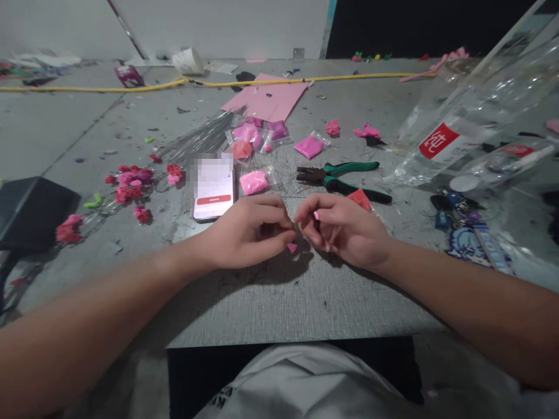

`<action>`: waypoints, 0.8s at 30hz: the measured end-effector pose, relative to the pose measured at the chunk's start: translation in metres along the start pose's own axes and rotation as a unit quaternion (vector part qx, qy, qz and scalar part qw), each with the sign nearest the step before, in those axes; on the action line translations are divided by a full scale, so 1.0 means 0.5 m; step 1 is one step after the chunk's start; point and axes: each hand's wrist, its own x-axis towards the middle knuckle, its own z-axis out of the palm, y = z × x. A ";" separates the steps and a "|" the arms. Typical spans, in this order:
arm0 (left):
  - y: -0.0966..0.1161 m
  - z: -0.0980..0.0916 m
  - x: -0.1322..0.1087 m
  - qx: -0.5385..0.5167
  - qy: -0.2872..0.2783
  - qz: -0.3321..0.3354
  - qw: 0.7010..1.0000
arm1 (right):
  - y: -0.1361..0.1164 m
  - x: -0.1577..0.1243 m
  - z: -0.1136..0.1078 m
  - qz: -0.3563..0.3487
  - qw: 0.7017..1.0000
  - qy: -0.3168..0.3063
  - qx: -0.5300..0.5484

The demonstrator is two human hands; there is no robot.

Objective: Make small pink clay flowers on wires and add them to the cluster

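My left hand is closed in a pinch just above the table, and a small pink piece of modelling clay shows at its thumb tip. My right hand faces it with curled fingers, a tiny pink bit of clay at the thumb and index finger. The fingertips of both hands almost meet. Beyond them lie a bag of pink clay and green-handled pliers. A red packet lies partly hidden behind my right hand.
A phone lies beside my left wrist. Pink and red clay flowers on wires are at left, near a black box. Thin wires, more clay bags and a pink sheet lie behind. Plastic bottles and keychains are at right.
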 end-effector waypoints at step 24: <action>-0.008 0.021 0.001 -0.281 0.148 0.058 0.946 | 0.035 -0.029 0.017 -0.200 0.957 0.098 -0.186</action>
